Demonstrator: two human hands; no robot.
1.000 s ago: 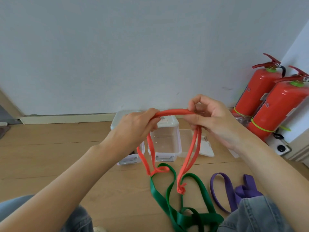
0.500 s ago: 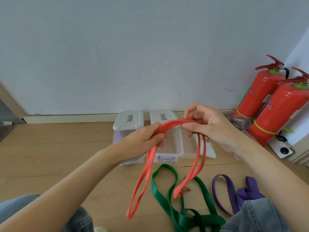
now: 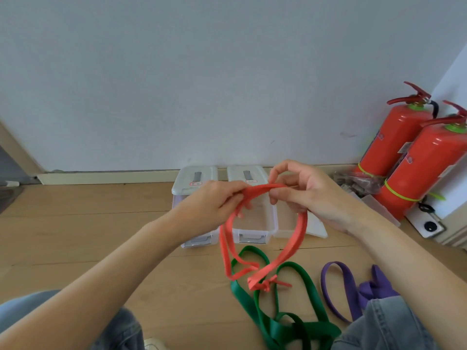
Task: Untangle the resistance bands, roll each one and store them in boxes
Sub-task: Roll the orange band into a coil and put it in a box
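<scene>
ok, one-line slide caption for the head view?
Both hands, left and right, hold a knotted red resistance band above green and purple bands, before clear boxes.

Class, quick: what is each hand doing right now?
Left hand: closed, gripping the red band.
Right hand: fingers pinched on the same red band.

My left hand (image 3: pixel 212 203) and right hand (image 3: pixel 310 195) are bare: no gloves, rings, watch or bracelet visible. Both forearms are uncovered up to the frame edge, with no sleeve in view. Below the hands, I wear blue denim jeans (image 3: pixel 384 327) with a visible seam. Near the left leg shows a pale shoe toe (image 3: pixel 154 346).
</scene>
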